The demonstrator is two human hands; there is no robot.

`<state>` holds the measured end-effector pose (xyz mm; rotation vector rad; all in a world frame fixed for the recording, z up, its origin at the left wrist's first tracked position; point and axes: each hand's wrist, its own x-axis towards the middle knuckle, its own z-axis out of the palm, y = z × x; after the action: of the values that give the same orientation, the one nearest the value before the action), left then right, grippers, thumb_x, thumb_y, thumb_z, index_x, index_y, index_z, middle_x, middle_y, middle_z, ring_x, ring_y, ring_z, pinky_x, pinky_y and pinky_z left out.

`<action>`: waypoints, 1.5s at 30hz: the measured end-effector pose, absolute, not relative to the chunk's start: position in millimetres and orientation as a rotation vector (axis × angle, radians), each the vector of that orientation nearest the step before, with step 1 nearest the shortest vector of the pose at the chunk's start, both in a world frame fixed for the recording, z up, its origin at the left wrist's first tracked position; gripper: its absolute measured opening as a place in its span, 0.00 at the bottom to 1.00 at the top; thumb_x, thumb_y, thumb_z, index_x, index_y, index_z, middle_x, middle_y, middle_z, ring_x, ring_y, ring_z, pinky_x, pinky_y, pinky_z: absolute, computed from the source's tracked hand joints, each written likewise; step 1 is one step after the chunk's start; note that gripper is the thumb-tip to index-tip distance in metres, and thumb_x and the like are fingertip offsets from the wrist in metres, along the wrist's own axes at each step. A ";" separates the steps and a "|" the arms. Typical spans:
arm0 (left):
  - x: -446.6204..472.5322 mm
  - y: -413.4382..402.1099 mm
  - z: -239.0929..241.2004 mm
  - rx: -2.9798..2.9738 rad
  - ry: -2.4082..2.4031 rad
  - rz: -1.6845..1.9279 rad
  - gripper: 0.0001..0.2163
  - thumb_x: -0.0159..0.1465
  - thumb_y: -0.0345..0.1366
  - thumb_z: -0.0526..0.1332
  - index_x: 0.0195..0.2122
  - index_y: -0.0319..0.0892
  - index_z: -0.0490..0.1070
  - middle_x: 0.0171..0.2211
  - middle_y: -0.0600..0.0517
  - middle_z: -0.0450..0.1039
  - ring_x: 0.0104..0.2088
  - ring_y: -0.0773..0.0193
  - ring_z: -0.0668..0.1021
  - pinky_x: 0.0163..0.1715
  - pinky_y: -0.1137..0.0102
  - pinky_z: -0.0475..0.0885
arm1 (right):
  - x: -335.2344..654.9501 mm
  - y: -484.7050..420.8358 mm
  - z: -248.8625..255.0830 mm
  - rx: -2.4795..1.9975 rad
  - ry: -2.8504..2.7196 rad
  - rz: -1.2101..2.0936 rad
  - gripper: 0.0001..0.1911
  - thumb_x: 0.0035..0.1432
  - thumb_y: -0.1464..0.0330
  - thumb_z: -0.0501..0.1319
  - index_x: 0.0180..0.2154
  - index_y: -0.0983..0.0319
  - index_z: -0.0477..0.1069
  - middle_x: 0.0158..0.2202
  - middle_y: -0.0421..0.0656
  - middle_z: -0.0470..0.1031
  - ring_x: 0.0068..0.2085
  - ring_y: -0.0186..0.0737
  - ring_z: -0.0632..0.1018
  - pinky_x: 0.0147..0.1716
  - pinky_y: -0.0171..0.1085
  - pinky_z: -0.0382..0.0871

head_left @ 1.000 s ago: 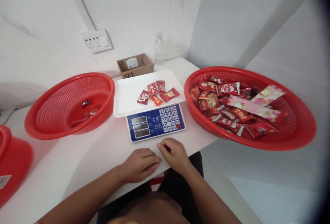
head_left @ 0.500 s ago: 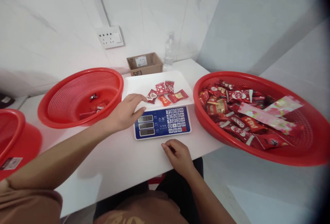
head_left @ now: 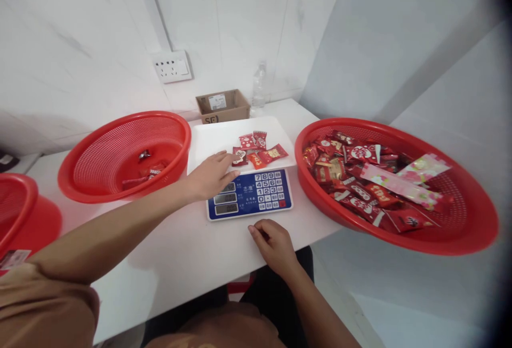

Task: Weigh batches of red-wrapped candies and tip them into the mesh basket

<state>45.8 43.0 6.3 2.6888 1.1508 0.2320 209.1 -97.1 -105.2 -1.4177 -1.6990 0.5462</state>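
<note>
Several red-wrapped candies (head_left: pixel 256 151) lie bunched on the white pan (head_left: pixel 208 140) of a digital weighing scale (head_left: pixel 250 196) with a blue keypad front. My left hand (head_left: pixel 212 176) reaches over the scale's left side, fingers stretched out and together. Its fingertips touch the leftmost candy, a dark red packet (head_left: pixel 240 157) with white lettering. Part of the scale's display is covered by this hand. At the table's front edge, below the scale, my right hand (head_left: pixel 274 244) rests loosely curled, and nothing shows in it.
On the right, a red basket (head_left: pixel 476 230) heaped with wrapped candies overhangs the table edge. Another red basket (head_left: pixel 120 129), with a few packets, stands left of the scale. A third red basket (head_left: pixel 32 220) is at far left. Behind stand a cardboard box (head_left: pixel 222 107) and a clear bottle (head_left: pixel 259 86).
My left hand has moved right across the pan, and the candies now lie closer together. My right hand stays curled at the table's edge. The view has shifted slightly.
</note>
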 end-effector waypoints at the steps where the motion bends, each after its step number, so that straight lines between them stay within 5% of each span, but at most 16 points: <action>1: 47.1 41.0 7.3 2.701 1.152 0.241 0.19 0.66 0.43 0.47 0.55 0.38 0.57 0.54 0.45 0.64 0.58 0.53 0.62 0.55 0.57 0.59 | 209.1 -97.2 -105.5 -1.419 -1.699 0.547 0.14 0.60 0.64 0.53 0.23 0.60 0.65 0.21 0.39 0.67 0.24 0.34 0.69 0.24 0.33 0.61; 5: 54.7 38.6 9.3 2.766 1.036 0.365 0.20 0.66 0.44 0.48 0.55 0.40 0.58 0.54 0.45 0.62 0.57 0.56 0.63 0.55 0.58 0.60 | 208.8 -97.5 -105.8 -1.417 -1.696 0.539 0.14 0.60 0.64 0.53 0.23 0.60 0.64 0.20 0.39 0.67 0.24 0.34 0.68 0.24 0.33 0.61; 11: 82.1 59.9 1.1 2.732 1.068 0.356 0.34 0.59 0.55 0.53 0.61 0.42 0.49 0.64 0.41 0.45 0.64 0.46 0.46 0.58 0.50 0.50 | 207.3 -96.4 -106.4 -1.428 -1.699 0.516 0.15 0.60 0.65 0.52 0.22 0.60 0.65 0.20 0.38 0.67 0.24 0.34 0.69 0.24 0.32 0.61; 16: 114.0 80.8 -0.5 2.672 1.172 0.167 0.39 0.55 0.64 0.48 0.63 0.50 0.43 0.66 0.43 0.36 0.64 0.41 0.40 0.55 0.41 0.45 | 205.9 -95.8 -109.9 -1.449 -1.697 0.467 0.15 0.60 0.64 0.52 0.22 0.60 0.64 0.20 0.39 0.67 0.24 0.34 0.69 0.24 0.33 0.61; 20: 129.5 93.3 -0.3 2.709 1.183 0.141 0.36 0.54 0.65 0.47 0.60 0.53 0.53 0.65 0.44 0.44 0.63 0.39 0.46 0.53 0.40 0.49 | 204.6 -95.8 -110.5 -1.476 -1.691 0.444 0.16 0.59 0.64 0.52 0.21 0.60 0.63 0.20 0.38 0.67 0.23 0.34 0.69 0.23 0.32 0.60; 25: 135.6 96.5 -0.7 2.818 1.178 0.238 0.27 0.58 0.60 0.49 0.52 0.51 0.64 0.57 0.46 0.59 0.57 0.48 0.61 0.52 0.51 0.57 | 202.9 -95.4 -110.2 -1.480 -1.676 0.452 0.16 0.59 0.64 0.52 0.21 0.60 0.63 0.20 0.38 0.67 0.23 0.35 0.69 0.23 0.32 0.60; 36: 124.4 101.7 12.6 2.767 1.309 0.419 0.14 0.64 0.41 0.50 0.49 0.47 0.60 0.44 0.48 0.70 0.41 0.55 0.75 0.38 0.63 0.67 | 202.3 -95.4 -114.8 -1.505 -1.672 0.447 0.16 0.60 0.63 0.52 0.21 0.61 0.63 0.20 0.39 0.68 0.23 0.34 0.69 0.24 0.31 0.60; 45: 74.0 113.0 17.5 2.521 1.316 0.640 0.20 0.62 0.38 0.52 0.56 0.46 0.54 0.42 0.49 0.73 0.41 0.58 0.76 0.39 0.66 0.69 | 201.9 -95.0 -116.4 -1.523 -1.683 0.494 0.17 0.61 0.62 0.51 0.22 0.61 0.63 0.22 0.39 0.69 0.25 0.34 0.70 0.25 0.31 0.59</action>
<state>74.0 113.0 17.5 2.5207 1.3164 0.6404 201.9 -95.0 -116.4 -1.5230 -1.6832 0.4945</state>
